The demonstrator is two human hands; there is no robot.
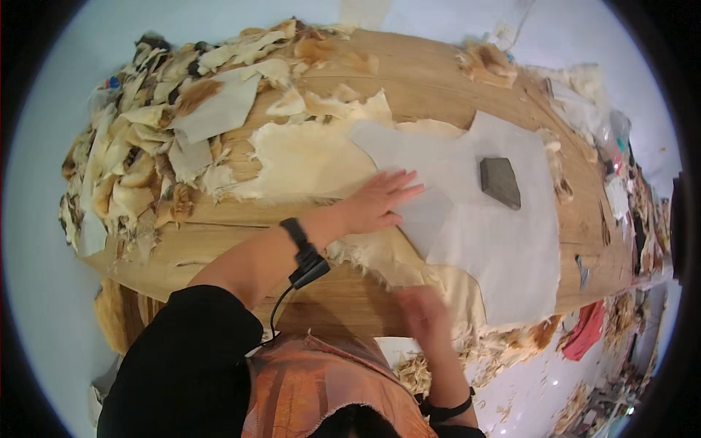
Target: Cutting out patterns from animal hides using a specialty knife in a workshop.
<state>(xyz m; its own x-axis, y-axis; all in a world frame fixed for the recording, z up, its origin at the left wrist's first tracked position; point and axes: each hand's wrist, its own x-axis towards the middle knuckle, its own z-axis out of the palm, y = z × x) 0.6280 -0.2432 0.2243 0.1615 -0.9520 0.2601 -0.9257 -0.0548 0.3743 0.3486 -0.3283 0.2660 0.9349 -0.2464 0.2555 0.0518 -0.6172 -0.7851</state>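
My left hand [380,198] rests with fingers spread at the left side of a pale grey cut-out sheet [518,259], which overlies a cream hide [299,157] with furry edges. A dark grey angular block [500,182] sits on the sheet's upper right part. My right hand [425,312] is low and motion-blurred beside the hide's near edge; I cannot make out its fingers or whether they hold anything. A black device is strapped to my left wrist, with a cable hanging from it.
Hide and fur scraps [139,164] are heaped along the left of the wooden table [416,66]. More scraps, papers and bags [613,128] line the right end, near a small blue item [583,271]. A red cloth [584,328] and shavings lie below the right edge.
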